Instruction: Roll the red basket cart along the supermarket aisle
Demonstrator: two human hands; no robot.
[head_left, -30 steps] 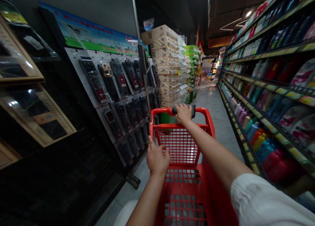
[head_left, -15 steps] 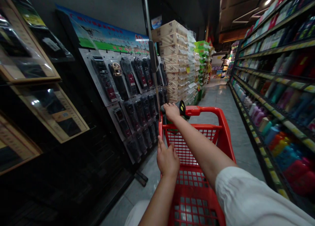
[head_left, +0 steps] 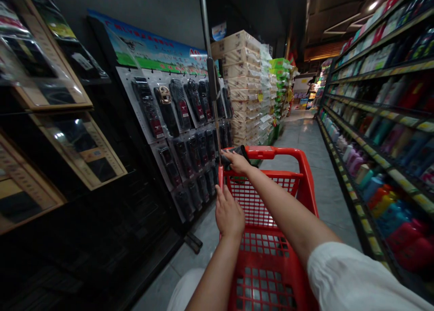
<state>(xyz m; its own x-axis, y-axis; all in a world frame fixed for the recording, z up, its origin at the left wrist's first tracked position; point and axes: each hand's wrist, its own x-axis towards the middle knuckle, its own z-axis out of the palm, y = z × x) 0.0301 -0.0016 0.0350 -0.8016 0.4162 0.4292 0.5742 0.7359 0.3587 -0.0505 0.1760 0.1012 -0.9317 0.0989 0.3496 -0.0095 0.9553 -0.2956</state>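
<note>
A red shopping cart (head_left: 267, 247) with grid walls stands right in front of me. My right hand (head_left: 238, 162) reaches across to its far left corner, fingers over a dark cylindrical thing (head_left: 243, 152) by the red handle bar (head_left: 262, 152). What that dark thing is, I cannot make out. Lower down, my left hand (head_left: 229, 215) rests against the cart's left side rim, its fingers stretched out and fairly flat. A thin metal pole (head_left: 205, 26) with a dark clamp (head_left: 213, 79) rises at that same corner, just beyond both hands.
On the left hangs a rack of packaged belts (head_left: 179, 105) under a blue sign (head_left: 149, 46), with boxed goods (head_left: 96, 153) nearer me. Stacked cartons (head_left: 242, 87) stand ahead. Shelves of bottles (head_left: 383, 157) line the right side. Tiled floor (head_left: 298, 137) runs between.
My right hand has shifted on the dark thing, whose round end with a yellow mark no longer shows. My left hand's spread fingers have come together, flatter. The view has swung slightly left.
</note>
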